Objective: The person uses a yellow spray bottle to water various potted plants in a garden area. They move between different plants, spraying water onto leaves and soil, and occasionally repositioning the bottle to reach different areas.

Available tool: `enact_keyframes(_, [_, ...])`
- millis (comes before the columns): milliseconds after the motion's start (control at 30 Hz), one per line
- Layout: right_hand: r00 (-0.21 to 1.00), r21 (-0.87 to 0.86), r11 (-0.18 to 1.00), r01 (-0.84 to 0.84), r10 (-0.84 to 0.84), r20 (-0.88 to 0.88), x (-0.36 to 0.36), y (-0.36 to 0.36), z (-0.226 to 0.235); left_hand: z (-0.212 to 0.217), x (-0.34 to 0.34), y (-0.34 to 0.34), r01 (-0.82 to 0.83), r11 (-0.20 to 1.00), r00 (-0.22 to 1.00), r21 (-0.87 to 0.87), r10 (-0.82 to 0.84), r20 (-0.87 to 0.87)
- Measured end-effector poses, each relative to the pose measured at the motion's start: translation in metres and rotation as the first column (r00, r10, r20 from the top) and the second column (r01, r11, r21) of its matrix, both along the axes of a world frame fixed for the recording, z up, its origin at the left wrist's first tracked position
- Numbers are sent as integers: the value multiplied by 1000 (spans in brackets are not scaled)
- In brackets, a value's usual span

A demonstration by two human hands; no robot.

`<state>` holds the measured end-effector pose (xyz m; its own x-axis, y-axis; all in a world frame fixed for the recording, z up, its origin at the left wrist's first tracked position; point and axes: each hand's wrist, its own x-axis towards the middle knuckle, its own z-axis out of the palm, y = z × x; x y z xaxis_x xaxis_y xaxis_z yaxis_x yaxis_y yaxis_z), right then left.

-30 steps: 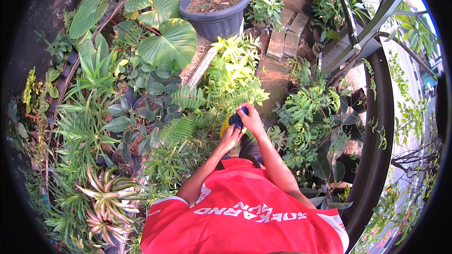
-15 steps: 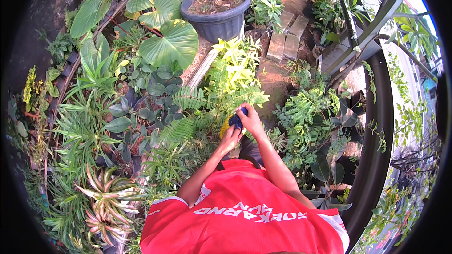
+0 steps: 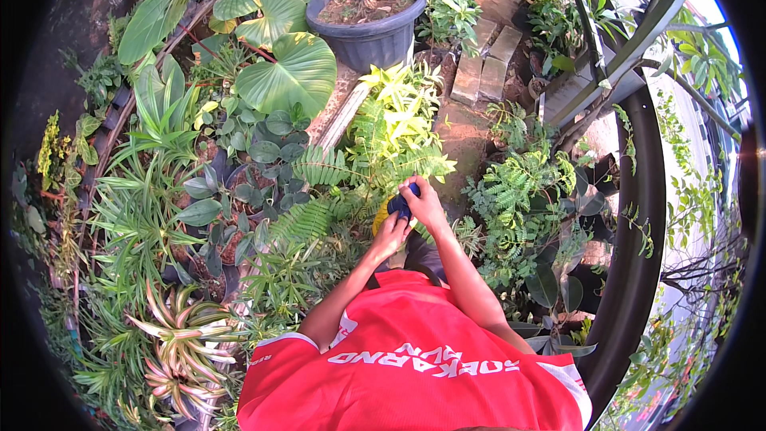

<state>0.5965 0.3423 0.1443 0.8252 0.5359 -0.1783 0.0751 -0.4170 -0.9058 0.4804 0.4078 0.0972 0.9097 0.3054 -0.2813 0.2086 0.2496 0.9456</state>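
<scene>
Close in front of my body, both hands are closed around a dark blue thing with a yellow part showing at its left side. Its kind is hard to make out, as my fingers cover much of it. My right hand grips it from the upper right, fingertips at its top. Lower down, my left hand holds it from below. Just beyond the hands grow green fern fronds and a bright yellow-green leafy plant.
A large dark grey pot stands ahead, beside a broad heart-shaped leaf. Bricks lie on the path farther right. A curved black metal frame borders my right side. Striped, long-leaved plants crowd the left.
</scene>
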Motion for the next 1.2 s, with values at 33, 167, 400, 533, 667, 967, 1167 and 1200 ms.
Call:
enact_keyframes(33, [1000,4,1000,1,-1,6,0,0,-1,1,0,0,-2,1000,1000,1,2,-2])
enact_keyframes(167, [999,-16,1000,0,1,33,0,0,-8,2,-1,1,5,1000,1000,6,-5,-10])
enact_keyframes(400, [1000,8,1000,10,-10,11,-2,-1,-8,-15,-2,1,16,997,1000,-70,-14,22])
enact_keyframes(533, [999,37,999,10,-12,34,-1,-2,-13,-22,-1,1,16,999,999,-36,-15,33])
enact_keyframes(667, [1000,51,999,13,-14,20,0,-4,-16,-22,-1,1,19,1000,999,-25,-18,41])
enact_keyframes(967, [1000,28,1000,3,-4,23,0,-5,-11,-8,-1,0,21,999,1000,36,-21,8])
enact_keyframes(1167, [999,36,999,3,-5,48,0,-4,-14,-2,-1,-1,18,1000,1000,-21,-18,-8])
enact_keyframes(1200, [999,39,999,5,-6,47,0,-5,-16,-3,0,-1,16,1000,1000,-26,-17,-9])
